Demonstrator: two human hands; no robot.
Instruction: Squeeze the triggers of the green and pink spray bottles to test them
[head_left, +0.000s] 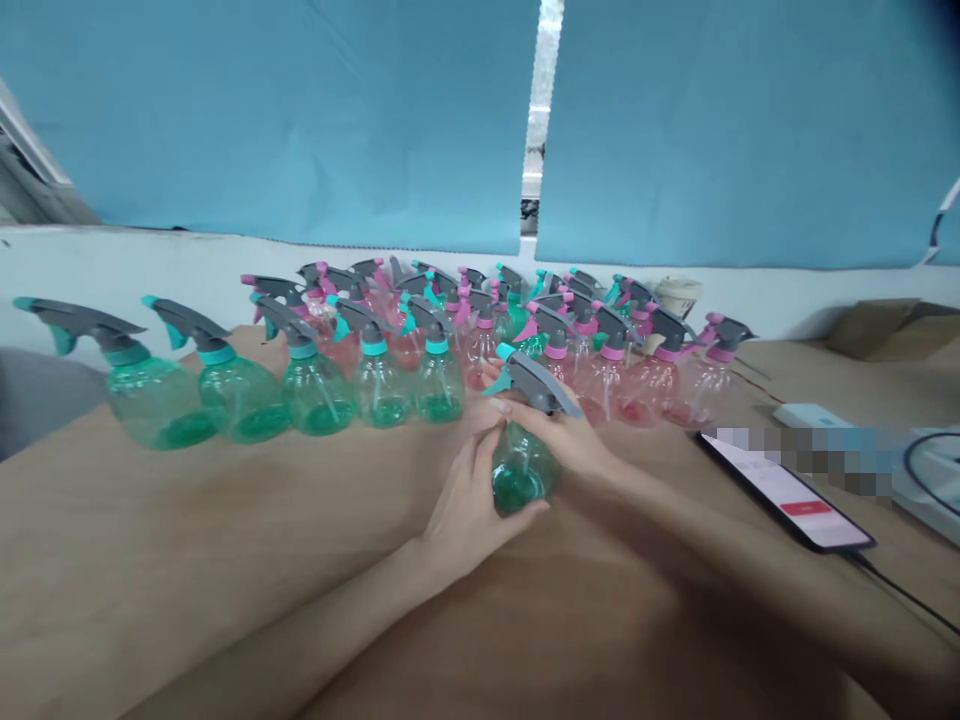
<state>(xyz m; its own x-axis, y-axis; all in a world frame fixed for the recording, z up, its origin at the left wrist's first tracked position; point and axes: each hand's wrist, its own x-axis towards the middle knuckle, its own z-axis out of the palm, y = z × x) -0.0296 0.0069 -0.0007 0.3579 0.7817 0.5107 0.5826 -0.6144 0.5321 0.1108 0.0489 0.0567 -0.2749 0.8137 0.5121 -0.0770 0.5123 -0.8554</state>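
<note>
Brown tabletop (225, 540), blue sheeting (337, 120) above white wall (60, 290), left hand (461, 515) cupping green spray bottle (521, 478), right hand (564, 432) clasping it higher up

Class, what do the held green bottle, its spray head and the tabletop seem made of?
Held green bottle: probably glossy plastic, possibly glass; highlights, see-through walls.
Spray head: likely smooth moulded plastic; opaque, even grey and turquoise.
Tabletop: maybe wood or laminate, fairly matt; brown, too blurred to settle.

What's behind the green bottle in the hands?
Behind the held green bottle stand pink-collared spray bottles, with green ones farther back. Its gray sprayer head and the right hand cover parts of the nearest; whatever lies directly behind them can't be seen.
</note>
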